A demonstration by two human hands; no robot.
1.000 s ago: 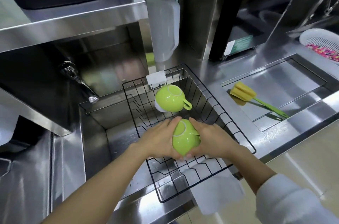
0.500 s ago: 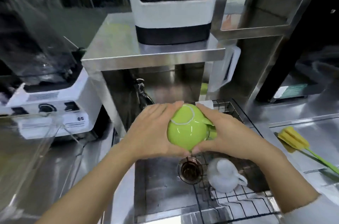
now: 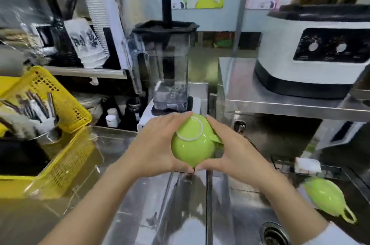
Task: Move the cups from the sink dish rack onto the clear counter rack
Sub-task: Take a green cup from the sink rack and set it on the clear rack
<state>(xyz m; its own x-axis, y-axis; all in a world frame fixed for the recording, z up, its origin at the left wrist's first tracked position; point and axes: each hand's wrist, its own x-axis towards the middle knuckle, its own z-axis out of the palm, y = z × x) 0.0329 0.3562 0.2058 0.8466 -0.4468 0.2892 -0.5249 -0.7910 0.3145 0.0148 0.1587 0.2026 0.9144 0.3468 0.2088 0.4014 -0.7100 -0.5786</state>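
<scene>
Lime-green and glossy, the held cup [image 3: 191, 144] sits upside down between both hands, its pale foot ring facing up and toward the camera and its handle poking out on the right side. The left hand [image 3: 158, 144] is pressed flat against the cup's left flank, and the right hand [image 3: 230, 148] covers the right flank over the handle; the thumbs of the two hands meet under the cup's rim, so both are clamped on it together. The cup is in the air above the steel counter [image 3: 180, 204], between the sink on the right and the clear counter rack [image 3: 84, 164] on the left, and touches neither. A second green cup [image 3: 324, 196] lies tilted on its side in the black wire dish rack [image 3: 328, 170] at the lower right, handle pointing down and right, with a drain hole [image 3: 274, 233] just beside it. A yellow perforated basket [image 3: 60, 102] with utensils stands at the left, by the clear rack. Behind the hands stands a blender [image 3: 166, 60] with a dark lid, and a white machine with two dials [image 3: 312, 52] rests on a raised steel shelf [image 3: 280, 104] to the right.
</scene>
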